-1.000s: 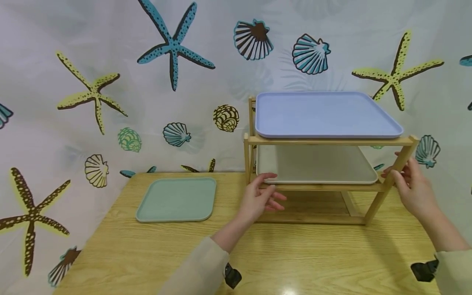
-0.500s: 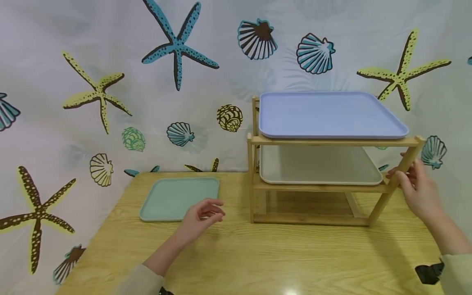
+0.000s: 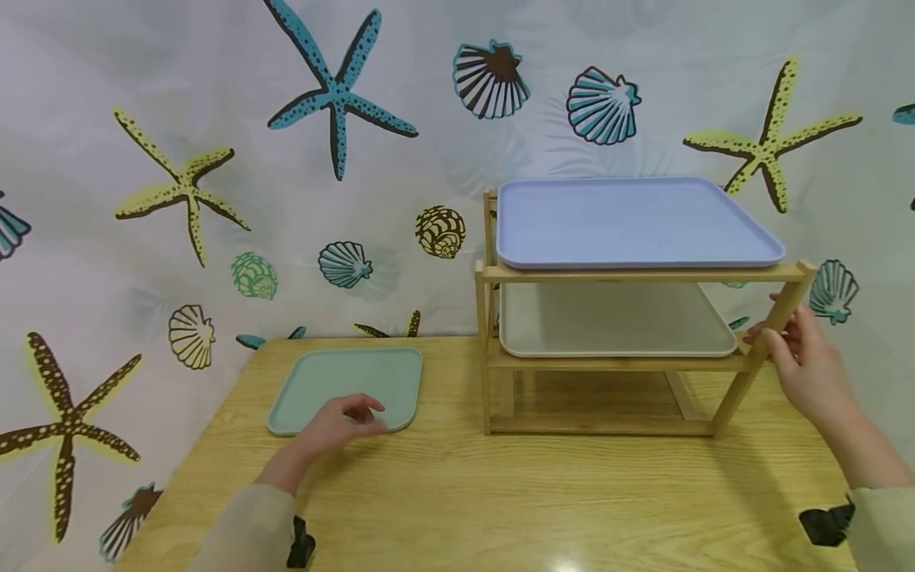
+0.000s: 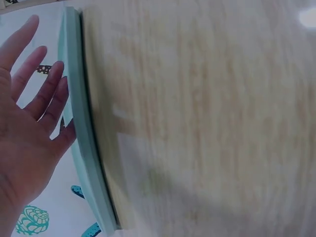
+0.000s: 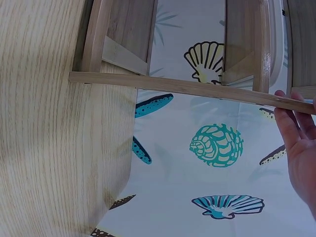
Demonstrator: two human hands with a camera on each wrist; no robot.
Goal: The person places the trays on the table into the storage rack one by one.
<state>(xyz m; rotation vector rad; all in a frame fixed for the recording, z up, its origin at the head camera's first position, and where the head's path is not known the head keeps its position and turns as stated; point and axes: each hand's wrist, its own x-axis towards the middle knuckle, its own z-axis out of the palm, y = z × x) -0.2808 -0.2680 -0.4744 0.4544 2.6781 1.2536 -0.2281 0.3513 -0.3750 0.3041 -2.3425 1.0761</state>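
A green tray (image 3: 357, 381) lies flat on the table at the left. My left hand (image 3: 336, 429) is over its front edge with the fingers loosely extended; in the left wrist view the open palm (image 4: 29, 128) is beside the tray's rim (image 4: 84, 123), and contact is hard to tell. To the right stands a wooden rack (image 3: 600, 429). On its top level sits a blue-lavender tray (image 3: 636, 222), and a cream tray (image 3: 615, 322) rests one level lower. My right hand (image 3: 811, 361) grips the rack's slanted right front post (image 5: 187, 89), thumb in front and fingers behind.
The wood-grain table (image 3: 543, 500) runs under everything. Behind it hangs a pale curtain (image 3: 400, 183) printed with starfish and shells. The rack's lowest level (image 3: 600, 397) sits close to the tabletop.
My left hand has moved left, away from the rack's front and the cream tray, to the front edge of the green tray. My right hand has stayed on the post.
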